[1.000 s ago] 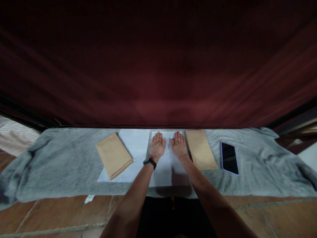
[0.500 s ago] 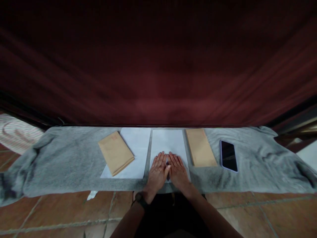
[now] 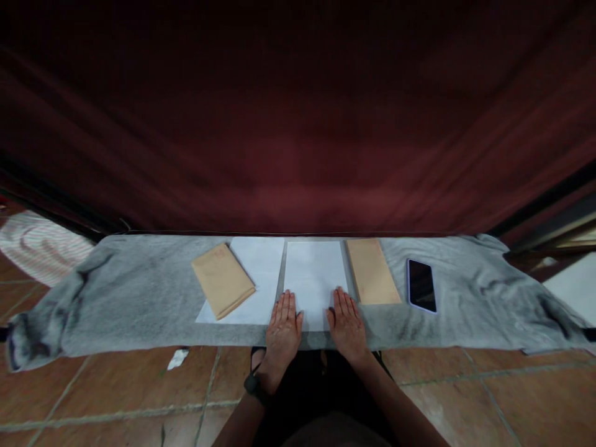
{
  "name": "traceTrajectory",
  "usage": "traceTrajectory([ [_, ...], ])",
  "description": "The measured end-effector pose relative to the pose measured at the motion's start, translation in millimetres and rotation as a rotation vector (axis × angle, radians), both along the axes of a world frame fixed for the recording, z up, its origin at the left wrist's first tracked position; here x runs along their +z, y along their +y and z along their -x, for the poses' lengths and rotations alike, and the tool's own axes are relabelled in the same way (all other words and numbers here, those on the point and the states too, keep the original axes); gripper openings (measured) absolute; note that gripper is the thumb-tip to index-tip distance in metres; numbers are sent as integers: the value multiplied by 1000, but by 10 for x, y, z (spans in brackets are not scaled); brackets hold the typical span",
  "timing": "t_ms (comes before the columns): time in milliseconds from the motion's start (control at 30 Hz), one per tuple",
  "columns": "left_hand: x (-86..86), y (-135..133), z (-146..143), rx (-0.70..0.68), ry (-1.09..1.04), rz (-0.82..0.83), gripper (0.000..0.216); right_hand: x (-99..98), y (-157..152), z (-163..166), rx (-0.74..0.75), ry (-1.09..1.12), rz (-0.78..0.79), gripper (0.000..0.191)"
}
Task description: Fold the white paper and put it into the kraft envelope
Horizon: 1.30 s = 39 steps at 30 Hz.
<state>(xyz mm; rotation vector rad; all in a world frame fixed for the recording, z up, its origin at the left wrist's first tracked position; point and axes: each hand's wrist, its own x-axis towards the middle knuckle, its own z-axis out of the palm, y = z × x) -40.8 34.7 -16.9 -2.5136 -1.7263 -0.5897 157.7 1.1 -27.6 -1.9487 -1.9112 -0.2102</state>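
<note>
A white sheet of paper (image 3: pixel 315 273) lies flat in front of me on the grey cloth (image 3: pixel 153 292). My left hand (image 3: pixel 284 326) rests palm down at its lower left edge, fingers stretched out. At the lower right edge lies my right hand (image 3: pixel 347 323), also flat with the thumb apart. Neither hand holds anything. To the left, brown envelopes (image 3: pixel 222 279) lie aslant over more white paper (image 3: pixel 261 264), hiding part of it. Right of the middle sheet is another brown envelope, or a stack of them (image 3: pixel 372 270).
A phone (image 3: pixel 421 284) with a purple case lies on the cloth at right. Behind the cloth hangs a dark red curtain-like fabric (image 3: pixel 288 155). A white scrap (image 3: pixel 177 358) is on the tiled floor (image 3: pixel 139 385). Striped fabric (image 3: pixel 41 245) shows at far left.
My hands have moved apart, from side by side over the sheet's lower middle to its two lower edges. The sheet's middle is now uncovered. The view has shifted slightly.
</note>
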Motion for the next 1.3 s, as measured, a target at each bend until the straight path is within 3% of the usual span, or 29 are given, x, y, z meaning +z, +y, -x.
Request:
traceTrajectory([
  [100, 72, -112, -32, -1, -20, 9, 60, 52, -80, 0, -8, 16, 11, 57],
  [267, 167, -317, -193, -192, -23, 86, 58, 169, -166, 157, 190, 52, 80, 54],
  [367, 154, -392, -199, -237, 12, 103, 57, 171, -223, 197, 249, 65, 89, 52],
  [733, 48, -525, 15, -87, 54, 31, 63, 13, -496, -160, 147, -31, 43, 61],
  [1000, 23, -409, 236, -110, 112, 75, 51, -13, -553, -304, 99, -10, 35, 62],
  [1167, 132, -251, 219, -196, 201, 187, 50, 68, -471, -263, 200, 4, 87, 54],
  [1300, 172, -187, 184, -231, 271, 229, 60, 103, -444, -279, 239, 8, 114, 51],
])
